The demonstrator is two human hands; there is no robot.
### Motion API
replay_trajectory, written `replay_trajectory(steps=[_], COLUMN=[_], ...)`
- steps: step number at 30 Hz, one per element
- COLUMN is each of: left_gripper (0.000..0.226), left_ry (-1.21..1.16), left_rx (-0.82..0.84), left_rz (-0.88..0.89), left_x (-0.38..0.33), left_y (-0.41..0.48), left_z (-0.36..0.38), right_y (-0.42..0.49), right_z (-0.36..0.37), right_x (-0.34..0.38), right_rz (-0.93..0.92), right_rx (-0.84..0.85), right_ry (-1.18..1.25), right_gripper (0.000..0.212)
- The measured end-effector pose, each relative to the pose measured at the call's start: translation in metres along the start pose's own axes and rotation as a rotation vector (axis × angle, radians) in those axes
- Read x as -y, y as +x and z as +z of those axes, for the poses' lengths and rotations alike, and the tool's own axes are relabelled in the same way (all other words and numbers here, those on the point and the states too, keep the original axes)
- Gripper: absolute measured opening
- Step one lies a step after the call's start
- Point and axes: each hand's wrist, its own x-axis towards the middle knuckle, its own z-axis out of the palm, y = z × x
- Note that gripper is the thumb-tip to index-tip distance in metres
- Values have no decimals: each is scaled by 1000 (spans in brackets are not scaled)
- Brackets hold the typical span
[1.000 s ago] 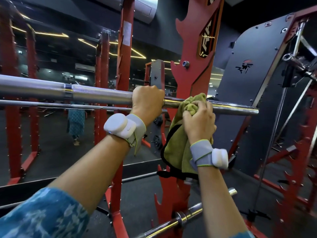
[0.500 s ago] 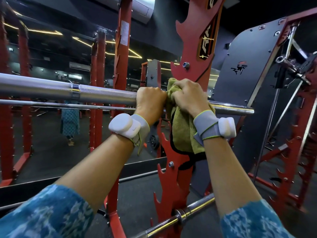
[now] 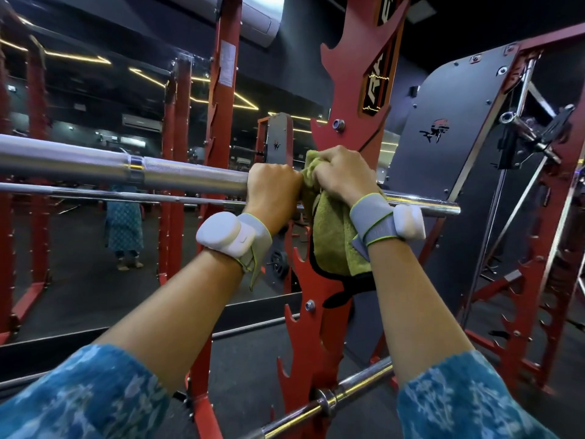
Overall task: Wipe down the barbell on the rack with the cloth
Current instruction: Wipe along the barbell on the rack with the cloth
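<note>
A steel barbell (image 3: 177, 174) runs across the head view at chest height, resting on a red rack upright (image 3: 345, 128). My left hand (image 3: 272, 188) grips the bar with curled fingers. Right beside it, touching, my right hand (image 3: 342, 175) holds a green cloth (image 3: 332, 242) wrapped over the bar. The rest of the cloth hangs below the bar, showing a black edge. The bar's right end (image 3: 443, 210) sticks out past my right wrist.
A second bar (image 3: 348, 388) lies low on the rack near my right forearm. A dark panel (image 3: 443, 172) and cable machine parts (image 3: 531, 131) stand to the right. A mirror behind the rack reflects red posts (image 3: 172, 172) and a standing person (image 3: 123, 229).
My right hand slid the cloth left along the bar from right of the upright until it met my left hand. The left hand kept its grip.
</note>
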Motion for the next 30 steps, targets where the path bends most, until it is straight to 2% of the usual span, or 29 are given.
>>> replay_trajectory(steps=[2, 4, 6, 8, 10, 13, 16, 18, 21, 24, 27, 30], left_gripper=[16, 14, 20, 25, 26, 28, 28, 26, 25, 12, 11, 12], left_ry=[7, -12, -74, -178, -225, -151, -132, -105, -82, -143, -227, -296], left_rx=[1, 34, 109, 196, 228, 213, 150, 123, 160, 255, 407, 551], left_rz=[2, 15, 22, -9, -43, -34, -35, -46, -57, -90, -140, -182], left_x=[0, 3, 6, 10, 13, 8, 7, 7, 7, 7, 10, 13], left_y=[1, 0, 3, 9, 14, 16, 15, 14, 15, 19, 28, 32], left_z=[1, -1, -7, -14, -18, -14, -6, -5, -6, -9, -11, -14], right_y=[7, 15, 23, 29, 30, 28, 21, 23, 24, 10, -13, -36], right_z=[-4, -9, -13, -14, -10, -3, 3, 2, 3, 12, 31, 47], right_x=[-5, -14, -23, -25, -18, -7, 6, 2, -26, -44, -34, -22], right_rz=[28, 86, 149, 168, 132, 4, -140, -136, 12, 113, 1, -144], right_rx=[40, 71, 96, 110, 79, 55, 55, 51, -56, -226, -348, -421], right_ry=[26, -18, -60, -75, -102, -141, -72, -17, 19, 9, -107, -19], right_gripper=[46, 42, 36, 39, 43, 38, 37, 40, 37, 35, 34, 44])
